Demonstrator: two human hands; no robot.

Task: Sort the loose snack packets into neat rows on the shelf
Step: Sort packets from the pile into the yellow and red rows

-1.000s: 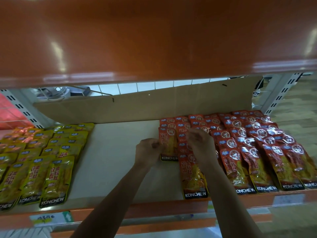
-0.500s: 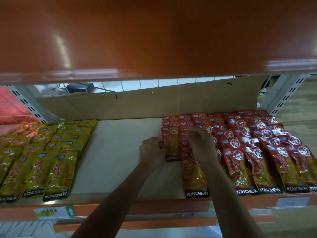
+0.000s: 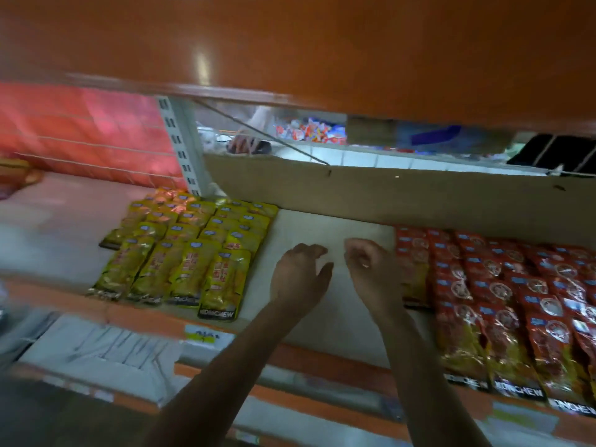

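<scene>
The left hand (image 3: 300,275) and right hand (image 3: 371,269) hang loose over the shelf's (image 3: 342,317) middle, holding nothing. Yellow packets (image 3: 193,253) lie in rows at its left, red packets (image 3: 500,301) at its right. Cardboard (image 3: 387,195) lines the back edge.

Pretty clearly a shop, some small grocery aisle. There's an orange metal shelf (image 3: 329,359) with a slotted white upright (image 3: 180,146) up-left of the left hand (image 3: 300,279), and a white-and-yellow paper price tag (image 3: 206,335) on the edge below it. Identical shiny yellow snack packets (image 3: 193,253) sit left of that hand, shiny red snack packets (image 3: 500,285) right of the right hand (image 3: 371,272), and more colourful wrapped goods (image 3: 309,132) sit beyond both hands.
</scene>
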